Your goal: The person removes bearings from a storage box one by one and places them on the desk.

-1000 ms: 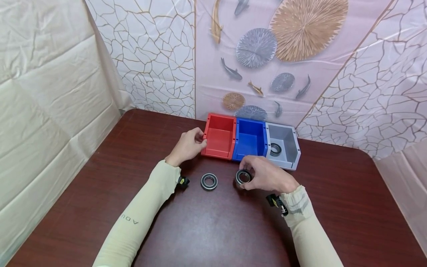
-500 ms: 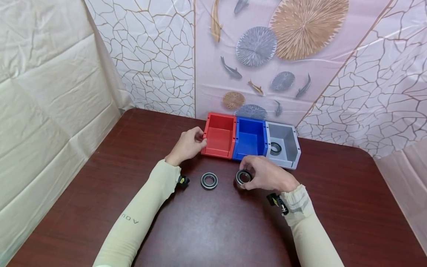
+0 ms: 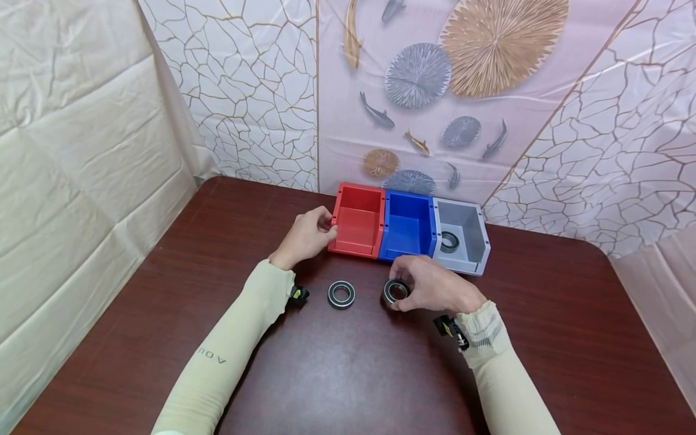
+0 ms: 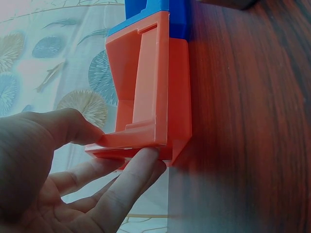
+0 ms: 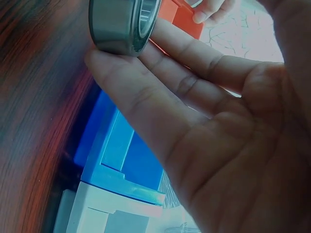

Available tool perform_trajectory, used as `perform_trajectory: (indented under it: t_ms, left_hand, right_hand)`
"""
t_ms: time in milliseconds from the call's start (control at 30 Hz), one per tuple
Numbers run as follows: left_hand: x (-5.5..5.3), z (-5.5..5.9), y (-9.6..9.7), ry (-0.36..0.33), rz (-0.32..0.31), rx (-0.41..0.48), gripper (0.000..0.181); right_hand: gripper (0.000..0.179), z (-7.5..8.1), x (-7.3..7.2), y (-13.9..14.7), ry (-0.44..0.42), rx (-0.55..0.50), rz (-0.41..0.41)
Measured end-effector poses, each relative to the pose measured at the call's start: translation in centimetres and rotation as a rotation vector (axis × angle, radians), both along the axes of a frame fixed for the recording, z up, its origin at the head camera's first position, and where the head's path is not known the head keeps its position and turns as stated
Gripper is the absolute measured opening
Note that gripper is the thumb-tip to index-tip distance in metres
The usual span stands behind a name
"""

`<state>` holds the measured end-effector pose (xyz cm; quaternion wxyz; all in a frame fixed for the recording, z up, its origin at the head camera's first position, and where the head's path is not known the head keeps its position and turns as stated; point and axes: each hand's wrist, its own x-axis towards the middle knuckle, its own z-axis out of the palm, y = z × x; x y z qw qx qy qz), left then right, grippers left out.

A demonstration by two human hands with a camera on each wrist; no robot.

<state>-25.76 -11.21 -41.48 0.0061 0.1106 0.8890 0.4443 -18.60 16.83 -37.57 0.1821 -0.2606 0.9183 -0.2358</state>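
Observation:
My left hand (image 3: 306, 238) grips the left side wall of the red bin (image 3: 356, 235), its thumb on one face and the fingers on the other, as the left wrist view shows. With thumb and fingertips, my right hand (image 3: 435, 284) holds a ball bearing (image 3: 388, 297) in front of the blue bin (image 3: 409, 235). The right wrist view shows this bearing (image 5: 114, 29) against the fingertips; whether it touches the table is hard to tell. Another ball bearing (image 3: 333, 296) lies flat on the table between the two hands. A third ball bearing (image 3: 444, 249) sits inside the grey bin (image 3: 477, 241).
The red, blue and grey bins stand side by side at the back of the dark brown table (image 3: 348, 374). Right behind them hangs a patterned cloth (image 3: 375, 90). A plain pale cloth (image 3: 81, 151) hangs along the left side.
The bearing in my right hand has shifted and tipped very slightly. My left hand, the bins and the other bearings stay in place.

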Motion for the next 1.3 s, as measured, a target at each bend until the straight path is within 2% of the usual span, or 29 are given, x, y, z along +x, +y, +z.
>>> perform_trajectory:
  t_ms: [1300]
  left_hand:
    - [0.14,0.14,0.05,-0.011,0.003,-0.004,0.017]
  right_hand:
    - [0.038,-0.85,0.08,-0.53,-0.035,0.034,0.025]
